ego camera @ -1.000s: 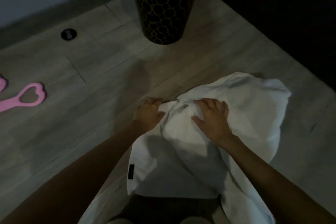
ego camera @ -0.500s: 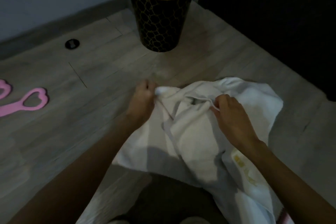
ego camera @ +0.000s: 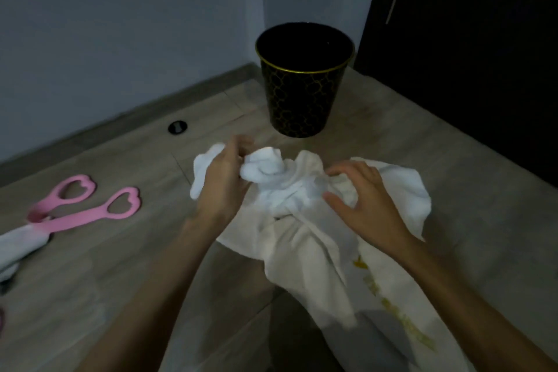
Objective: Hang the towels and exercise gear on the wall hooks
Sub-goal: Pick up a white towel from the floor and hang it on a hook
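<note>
A white towel [ego camera: 305, 238] with yellow lettering is bunched up in front of me, raised off the wooden floor. My left hand [ego camera: 222, 181] grips a gathered corner of it at the upper left. My right hand [ego camera: 359, 199] hovers over the bunched cloth on the right, fingers curled and spread, thumb touching the fabric. A pink exercise band with two heart-shaped handles [ego camera: 87, 205] lies on the floor to the left. No wall hooks are in view.
A black bin with gold pattern [ego camera: 303, 90] stands on the floor just beyond the towel. A dark door or cabinet [ego camera: 471, 54] fills the right. A small black disc [ego camera: 177, 127] sits near the grey wall. Another white cloth [ego camera: 16, 246] lies at far left.
The view has tilted upward, showing more wall. Both hands lifted the towel and bunched it tighter; my right hand loosened its pinch and now hovers over the cloth.
</note>
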`<state>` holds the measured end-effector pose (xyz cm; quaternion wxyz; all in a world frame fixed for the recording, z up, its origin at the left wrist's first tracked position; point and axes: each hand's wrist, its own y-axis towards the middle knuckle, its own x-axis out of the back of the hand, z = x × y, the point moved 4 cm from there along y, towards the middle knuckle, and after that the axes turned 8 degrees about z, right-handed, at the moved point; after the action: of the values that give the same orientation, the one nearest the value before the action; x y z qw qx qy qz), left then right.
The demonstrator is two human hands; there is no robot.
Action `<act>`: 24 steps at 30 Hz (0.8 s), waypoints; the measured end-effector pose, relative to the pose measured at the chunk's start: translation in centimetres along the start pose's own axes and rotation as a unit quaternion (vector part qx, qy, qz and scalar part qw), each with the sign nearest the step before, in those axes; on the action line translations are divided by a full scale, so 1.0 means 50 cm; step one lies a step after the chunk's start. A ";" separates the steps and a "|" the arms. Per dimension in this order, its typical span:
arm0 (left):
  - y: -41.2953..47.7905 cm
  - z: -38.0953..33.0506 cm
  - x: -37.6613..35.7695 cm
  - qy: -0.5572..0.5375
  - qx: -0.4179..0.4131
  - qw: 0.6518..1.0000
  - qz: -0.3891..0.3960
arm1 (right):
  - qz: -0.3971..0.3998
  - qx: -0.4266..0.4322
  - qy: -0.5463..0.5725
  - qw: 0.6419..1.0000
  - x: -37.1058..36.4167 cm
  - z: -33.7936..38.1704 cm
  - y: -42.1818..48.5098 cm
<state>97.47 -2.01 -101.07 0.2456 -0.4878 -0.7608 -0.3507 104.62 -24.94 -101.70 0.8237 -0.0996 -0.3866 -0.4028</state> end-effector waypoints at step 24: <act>0.024 -0.025 0.189 0.142 -0.024 0.989 -0.043 | 0.028 0.134 -0.149 0.979 0.030 0.216 0.148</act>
<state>94.82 2.74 -93.14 0.3239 -0.4053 -0.7300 -0.4449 104.67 -15.85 -92.19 0.7737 -0.0578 -0.5522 -0.3052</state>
